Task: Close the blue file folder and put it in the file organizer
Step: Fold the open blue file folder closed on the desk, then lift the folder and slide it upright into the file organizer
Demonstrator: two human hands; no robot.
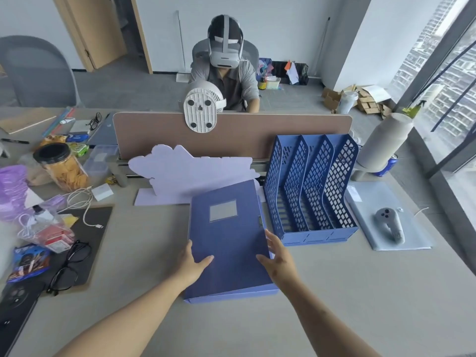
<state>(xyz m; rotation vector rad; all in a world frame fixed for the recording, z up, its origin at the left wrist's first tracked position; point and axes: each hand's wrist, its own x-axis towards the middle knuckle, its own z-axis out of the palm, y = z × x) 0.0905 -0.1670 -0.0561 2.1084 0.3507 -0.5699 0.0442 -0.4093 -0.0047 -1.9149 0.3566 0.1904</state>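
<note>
The blue file folder [226, 228] lies flat and closed on the desk in front of me, its grey label window facing up. My left hand [192, 264] grips its left edge, thumb on the cover. My right hand [277, 261] holds the right edge with fingers spread along the side. The blue file organizer [313, 191], with three upright mesh-walled slots, stands just right of the folder; its slots hold nothing visible.
A pale purple cut-out board [190, 171] stands behind the folder against the brown divider [231, 132]. At left lie glasses [68, 266], a snack jar [61, 167], cables and bags. A grey controller [390, 224] rests on a pad at right. A person sits opposite.
</note>
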